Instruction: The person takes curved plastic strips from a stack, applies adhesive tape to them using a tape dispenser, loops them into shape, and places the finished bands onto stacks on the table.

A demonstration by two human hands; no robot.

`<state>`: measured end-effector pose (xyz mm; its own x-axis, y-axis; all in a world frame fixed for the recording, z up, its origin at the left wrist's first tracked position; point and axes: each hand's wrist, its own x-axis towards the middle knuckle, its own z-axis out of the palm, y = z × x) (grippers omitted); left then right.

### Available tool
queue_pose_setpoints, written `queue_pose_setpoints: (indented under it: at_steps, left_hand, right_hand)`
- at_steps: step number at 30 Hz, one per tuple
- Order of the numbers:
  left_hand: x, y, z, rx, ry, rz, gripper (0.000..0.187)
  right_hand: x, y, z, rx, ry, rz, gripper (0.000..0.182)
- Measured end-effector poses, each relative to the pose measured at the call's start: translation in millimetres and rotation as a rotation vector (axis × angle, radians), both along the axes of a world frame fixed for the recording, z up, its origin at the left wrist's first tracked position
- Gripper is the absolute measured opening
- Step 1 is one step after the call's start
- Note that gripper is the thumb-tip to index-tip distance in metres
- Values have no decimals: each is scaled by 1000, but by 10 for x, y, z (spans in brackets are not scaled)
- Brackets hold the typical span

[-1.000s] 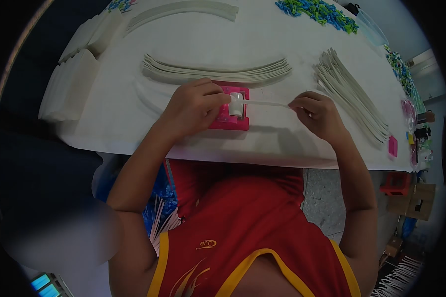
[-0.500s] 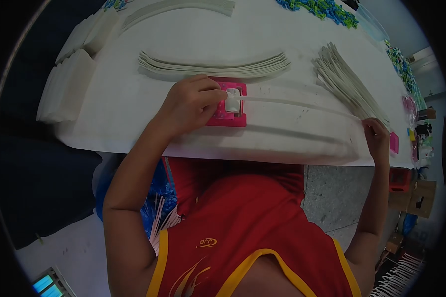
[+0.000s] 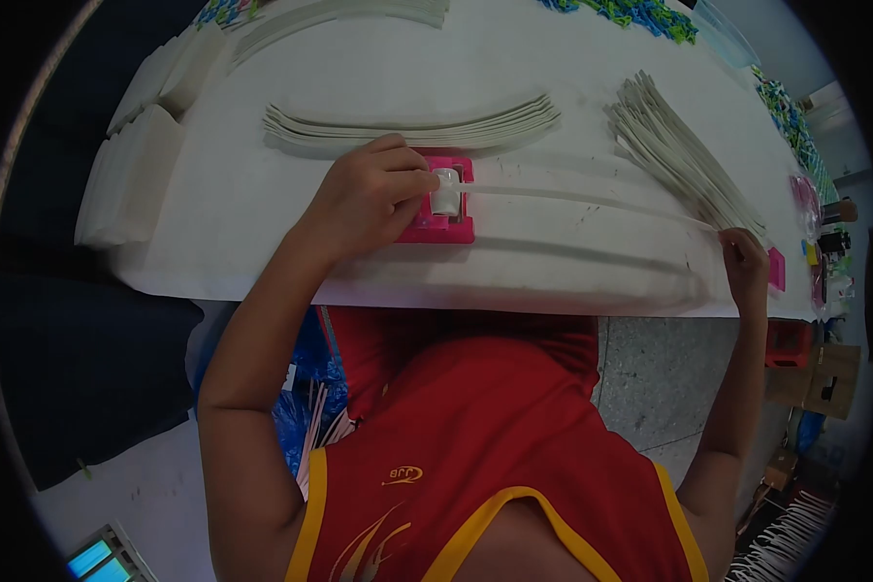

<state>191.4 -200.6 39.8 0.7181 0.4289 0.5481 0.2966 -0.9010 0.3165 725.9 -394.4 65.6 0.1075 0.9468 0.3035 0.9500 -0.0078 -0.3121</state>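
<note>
A long, narrow whitish strip (image 3: 592,201) stretches nearly level between my two hands. My left hand (image 3: 373,189) is closed, thumb and fingers pinching the strip's left end over a pink holder (image 3: 446,236). Inside that holder sits a white roll (image 3: 446,201), partly covered by my fingertips. Far to the right, my right hand (image 3: 745,264) is closed on the strip's other end near the table's front edge. Just behind the holder lies a bundle of similar pale strips (image 3: 436,136).
More strips lie in a fanned bundle (image 3: 684,150) at the right and a curved bundle (image 3: 339,15) at the back. White stacks (image 3: 126,179) stand on the left. Blue and green pieces (image 3: 640,21) are heaped at the far edge. A small pink object (image 3: 777,269) is beside my right hand.
The view has shifted slightly. Both hands keep their hold, and the strip stays stretched between them.
</note>
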Motion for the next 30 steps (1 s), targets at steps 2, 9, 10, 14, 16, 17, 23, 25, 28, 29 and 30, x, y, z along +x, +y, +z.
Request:
queue_pose_setpoints:
  at_steps: [2,9,10,14,16,17,23,25,28,29,30]
  left_hand:
    - [27,6,13,13,2,-1,16]
    - [427,1,42,-28,-25,-76,15]
    - [459,10,68,-79,-42,-99,13]
    - [440,24,321,-541,-70,-116,12]
    - [326,112,361,-1205,-414,-201,15]
    - [251,161,348,-1177,-410,-215,15]
    - [-3,296,131,-1569,-986,-606,21]
    - [71,230,125,-1628,-986,-554,18]
    - [227,157,143,-1669,-910,-442,17]
    - [272,146,154,-1648,-905,-445,17]
    - [312,131,159,-1675,-858,-454,18]
  right_hand:
    - [57,-12,-2,31,-1,11,11]
    - [355,-93,324,55,-57,-96,11]
    - [423,-101,368,69,-54,-76,12]
    - [642,-89,462,5,34,-58,10]
    - [660,-39,400,-77,261,-66,8]
    - [656,-6,348,-179,491,-65,7]
    - [-428,507,-183,-219,1657,427,10]
    - [-1062,796,-146,-289,1876,574,11]
    - [-1870,1168,18,-468,1998,632,15]
    - [-2065,1276,51,-460,1990,656,15]
    - [-2237,1377,57,-535,2004,649,15]
